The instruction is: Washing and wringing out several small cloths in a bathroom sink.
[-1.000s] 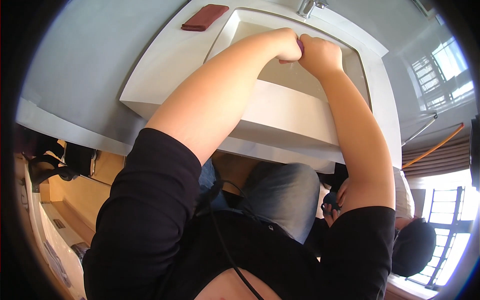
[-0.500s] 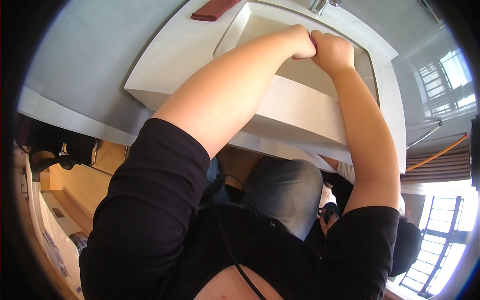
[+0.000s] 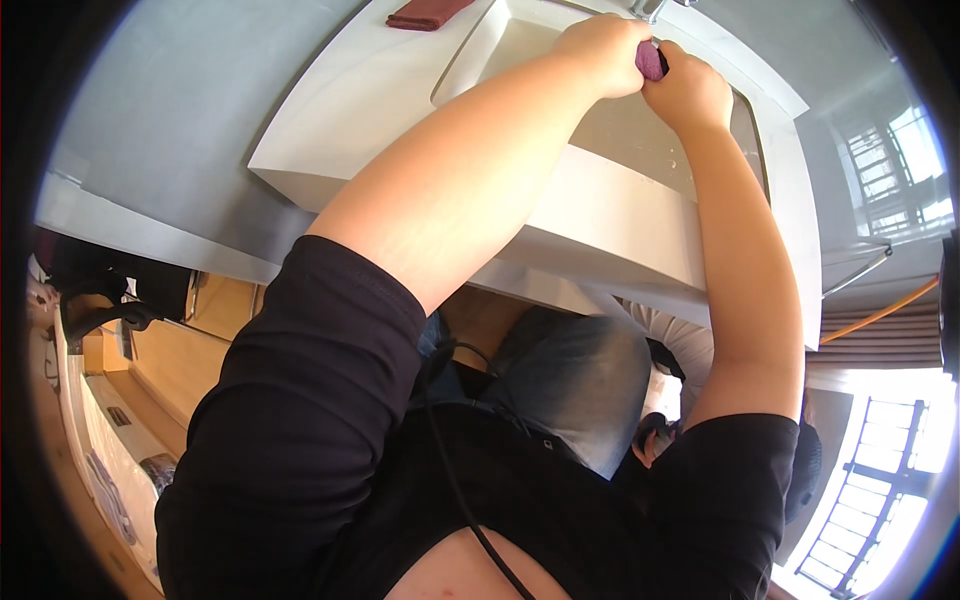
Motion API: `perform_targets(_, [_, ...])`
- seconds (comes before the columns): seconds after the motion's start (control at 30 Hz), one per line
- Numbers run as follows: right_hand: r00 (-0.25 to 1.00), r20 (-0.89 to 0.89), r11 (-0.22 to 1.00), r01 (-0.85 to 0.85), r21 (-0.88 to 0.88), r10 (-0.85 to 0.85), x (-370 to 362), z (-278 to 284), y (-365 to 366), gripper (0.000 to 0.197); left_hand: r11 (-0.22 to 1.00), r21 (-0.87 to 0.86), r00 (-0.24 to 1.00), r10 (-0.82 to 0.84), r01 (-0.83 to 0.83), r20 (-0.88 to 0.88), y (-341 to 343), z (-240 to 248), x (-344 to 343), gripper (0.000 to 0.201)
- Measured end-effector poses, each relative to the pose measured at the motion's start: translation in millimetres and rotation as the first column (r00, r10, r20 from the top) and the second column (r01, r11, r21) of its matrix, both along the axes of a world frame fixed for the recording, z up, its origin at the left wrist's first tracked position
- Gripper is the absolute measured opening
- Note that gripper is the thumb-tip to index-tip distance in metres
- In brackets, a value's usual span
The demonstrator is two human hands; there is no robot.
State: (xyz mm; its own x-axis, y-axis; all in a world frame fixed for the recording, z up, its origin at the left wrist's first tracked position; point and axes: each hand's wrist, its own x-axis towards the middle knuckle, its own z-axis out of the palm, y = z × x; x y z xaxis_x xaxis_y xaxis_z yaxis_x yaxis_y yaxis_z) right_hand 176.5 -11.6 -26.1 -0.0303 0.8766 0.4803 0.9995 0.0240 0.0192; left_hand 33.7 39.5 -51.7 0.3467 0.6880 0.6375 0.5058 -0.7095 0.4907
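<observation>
Found purple bundle (image 3: 650, 61) at 1 o'clock in view, over the white sink (image 3: 630, 135); height above it not determinable. Observed left hand (image 3: 608, 55) at the bundle's 9 o'clock, fingers curled and clamped on it. Observed right hand (image 3: 697, 92) at its 4 o'clock, just beside, fingers curled; cannot tell whether clamped. Logged metal faucet (image 3: 650, 9) at the bundle's 12 o'clock, cut by the frame. Logged dark-red folded cloth (image 3: 428, 13) at 12 o'clock in view, on white counter (image 3: 345, 110).
</observation>
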Motion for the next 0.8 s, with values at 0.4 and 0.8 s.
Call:
perform_targets(0.4, [0.993, 0.010, 0.991, 0.120, -0.057, -0.120, 13, 5, -5, 0.030, 0.989, -0.012, 0.981, -0.142, 0.145, 0.130, -15, 23, -5, 0.031])
perform_targets(0.8, [0.995, -0.010, 0.993, 0.103, -0.052, -0.104, 14, 3, -2, 0.028, 0.971, -0.050, 0.968, -0.226, 0.232, 0.108, -13, 21, -7, 0.034])
